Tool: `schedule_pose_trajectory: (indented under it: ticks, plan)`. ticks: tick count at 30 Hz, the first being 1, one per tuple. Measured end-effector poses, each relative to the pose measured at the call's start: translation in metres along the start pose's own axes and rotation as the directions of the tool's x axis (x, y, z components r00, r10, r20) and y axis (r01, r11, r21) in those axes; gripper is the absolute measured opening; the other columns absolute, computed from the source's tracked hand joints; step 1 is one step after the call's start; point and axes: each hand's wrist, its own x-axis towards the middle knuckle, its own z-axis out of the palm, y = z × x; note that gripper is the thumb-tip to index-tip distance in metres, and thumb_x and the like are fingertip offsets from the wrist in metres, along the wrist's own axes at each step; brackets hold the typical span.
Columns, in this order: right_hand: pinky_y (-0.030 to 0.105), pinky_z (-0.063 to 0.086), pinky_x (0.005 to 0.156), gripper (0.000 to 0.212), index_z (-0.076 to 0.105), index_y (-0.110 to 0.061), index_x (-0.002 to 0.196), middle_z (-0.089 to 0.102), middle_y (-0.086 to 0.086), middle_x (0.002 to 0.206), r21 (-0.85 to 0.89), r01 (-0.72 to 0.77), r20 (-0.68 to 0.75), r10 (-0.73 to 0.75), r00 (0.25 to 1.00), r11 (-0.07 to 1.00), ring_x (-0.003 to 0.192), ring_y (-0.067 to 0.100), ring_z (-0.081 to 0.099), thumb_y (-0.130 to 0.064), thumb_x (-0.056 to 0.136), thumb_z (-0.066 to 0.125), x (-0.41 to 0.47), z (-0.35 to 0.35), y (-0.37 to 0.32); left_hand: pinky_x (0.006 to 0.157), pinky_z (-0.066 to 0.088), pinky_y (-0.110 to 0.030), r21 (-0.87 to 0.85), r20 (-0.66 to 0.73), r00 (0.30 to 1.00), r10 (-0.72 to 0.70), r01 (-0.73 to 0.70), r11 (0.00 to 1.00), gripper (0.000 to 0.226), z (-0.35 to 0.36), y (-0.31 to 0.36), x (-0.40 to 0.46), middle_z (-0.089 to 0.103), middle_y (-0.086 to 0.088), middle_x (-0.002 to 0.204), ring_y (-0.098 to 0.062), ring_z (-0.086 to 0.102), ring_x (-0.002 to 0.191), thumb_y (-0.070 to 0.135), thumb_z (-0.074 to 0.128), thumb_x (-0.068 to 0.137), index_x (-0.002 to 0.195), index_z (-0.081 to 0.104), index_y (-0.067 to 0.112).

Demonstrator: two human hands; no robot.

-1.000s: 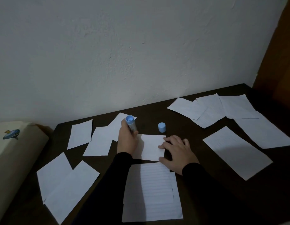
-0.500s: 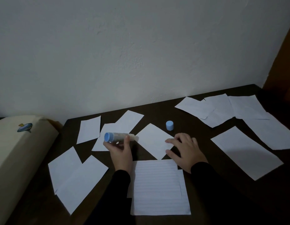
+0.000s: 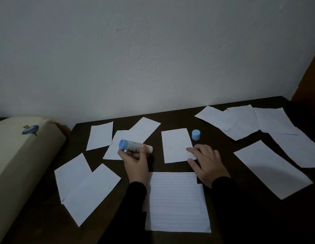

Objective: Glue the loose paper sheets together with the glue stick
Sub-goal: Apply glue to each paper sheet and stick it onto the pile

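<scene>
The glue stick sits left of frame centre, lying nearly level in the left hand, its blue base toward the left and its pale uncapped tip toward the right. The thumb and fingers of that hand curl round the tube and pinch it above the dark table. Its blue cap stands on the table right of centre, just beside the upper right corner of a small sheet. The right hand rests on that small sheet's lower right corner, its fingers spread and fairly straight, the fingertips pressing on the paper.

Below the two hands, at lower centre, lies a lined sheet stacked on another, slightly offset. Left of the glue stick, two overlapping sheets lie under and behind the tube, and one more sheet lies further left. At lower left, a pair of larger sheets overlap. At right, a long sheet lies slantwise, and a cluster of overlapping sheets fills the upper right of the table.

Both forearms wear black sleeves. At far left stands a cream cushion-like object with a small blue motif. A pale wall fills the upper frame.
</scene>
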Motion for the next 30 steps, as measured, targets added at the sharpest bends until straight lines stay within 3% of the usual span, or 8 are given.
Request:
schedule_pose_trajectory:
  ticks: [3, 7, 9, 12, 17, 22, 25, 30]
  plan:
    - [0.042, 0.014, 0.113, 0.047, 0.040, -0.035, 0.140, 0.032, -0.015, 0.147, -0.024, -0.025, 0.090, 0.027, 0.996, 0.999, 0.139, 0.007, 0.016, -0.052, 0.097, 0.030, 0.004, 0.000, 0.000, 0.086, 0.045, -0.023, 0.018, 0.028, 1.000, 0.007, -0.007, 1.000, 0.055, 0.000, -0.001, 0.000, 0.044, 0.005, 0.117, -0.009, 0.048, 0.106, 0.022, 0.063, 0.092, 0.134, 0.028, 0.020]
    - [0.046, 0.008, 0.115, 0.063, 0.034, -0.040, 0.144, 0.027, -0.017, 0.147, -0.025, 0.046, 0.202, -0.040, 0.979, 0.999, 0.139, 0.007, 0.011, -0.067, 0.088, 0.022, 0.004, -0.004, -0.002, 0.087, 0.045, -0.024, 0.040, 0.091, 0.996, 0.008, -0.011, 0.999, 0.055, 0.000, -0.001, -0.002, 0.046, 0.004, 0.119, -0.010, 0.048, 0.109, 0.025, 0.064, 0.091, 0.133, 0.029, 0.023]
    - [0.043, 0.008, 0.114, 0.069, 0.029, -0.042, 0.145, 0.027, -0.016, 0.145, -0.018, 0.066, 0.190, -0.061, 0.980, 0.998, 0.139, 0.006, 0.013, -0.070, 0.084, 0.018, 0.002, -0.006, -0.002, 0.085, 0.046, -0.019, 0.038, 0.119, 0.993, 0.015, -0.019, 0.999, 0.051, -0.001, -0.001, -0.004, 0.048, 0.004, 0.120, -0.010, 0.049, 0.109, 0.026, 0.064, 0.091, 0.129, 0.030, 0.026]
    - [0.038, 0.009, 0.112, 0.051, 0.036, -0.040, 0.140, 0.030, -0.017, 0.146, 0.005, 0.035, 0.102, -0.036, 0.994, 0.999, 0.138, 0.004, 0.014, -0.059, 0.093, 0.035, 0.001, -0.005, -0.003, 0.079, 0.046, -0.013, 0.026, 0.151, 0.988, 0.031, -0.035, 0.999, 0.049, -0.001, 0.000, -0.007, 0.049, 0.007, 0.117, -0.008, 0.049, 0.107, 0.027, 0.064, 0.090, 0.123, 0.029, 0.033]
    - [0.048, 0.000, 0.116, 0.054, 0.035, -0.042, 0.143, 0.021, -0.019, 0.153, -0.037, 0.074, 0.259, -0.061, 0.964, 0.997, 0.144, 0.008, 0.003, -0.063, 0.092, 0.035, 0.004, -0.009, -0.005, 0.094, 0.050, -0.029, 0.076, 0.236, 0.971, 0.040, -0.059, 0.995, 0.052, -0.001, -0.003, -0.008, 0.048, 0.009, 0.122, -0.009, 0.048, 0.114, 0.027, 0.069, 0.087, 0.122, 0.031, 0.036]
    - [0.051, -0.003, 0.117, 0.062, 0.018, -0.045, 0.148, 0.010, -0.020, 0.157, -0.040, 0.149, 0.332, -0.127, 0.935, 0.988, 0.146, 0.009, -0.002, -0.064, 0.092, 0.035, 0.002, -0.012, -0.008, 0.070, 0.045, -0.008, 0.236, 0.397, 0.913, 0.091, -0.197, 0.951, 0.051, 0.000, -0.005, -0.011, 0.052, 0.009, 0.120, 0.007, 0.053, 0.092, 0.026, 0.071, 0.086, 0.123, 0.036, 0.027]
    - [0.052, -0.002, 0.118, 0.059, 0.026, -0.044, 0.145, 0.010, -0.020, 0.158, -0.045, 0.165, 0.372, -0.137, 0.918, 0.985, 0.146, 0.010, -0.002, -0.065, 0.091, 0.036, 0.003, -0.016, -0.010, 0.071, 0.045, -0.009, 0.293, 0.438, 0.894, 0.100, -0.247, 0.924, 0.057, 0.000, -0.006, -0.012, 0.056, -0.001, 0.132, -0.003, 0.051, 0.102, 0.029, 0.071, 0.086, 0.131, 0.037, 0.020]
    - [0.051, -0.006, 0.117, 0.059, 0.026, -0.046, 0.146, 0.007, -0.019, 0.159, -0.043, 0.210, 0.397, -0.176, 0.901, 0.977, 0.146, 0.007, -0.005, -0.065, 0.091, 0.036, 0.002, -0.016, -0.009, 0.076, 0.053, -0.019, 0.352, 0.487, 0.864, 0.130, -0.330, 0.876, 0.059, 0.000, -0.005, -0.014, 0.060, 0.001, 0.124, -0.001, 0.055, 0.083, 0.029, 0.071, 0.086, 0.133, 0.036, 0.022]
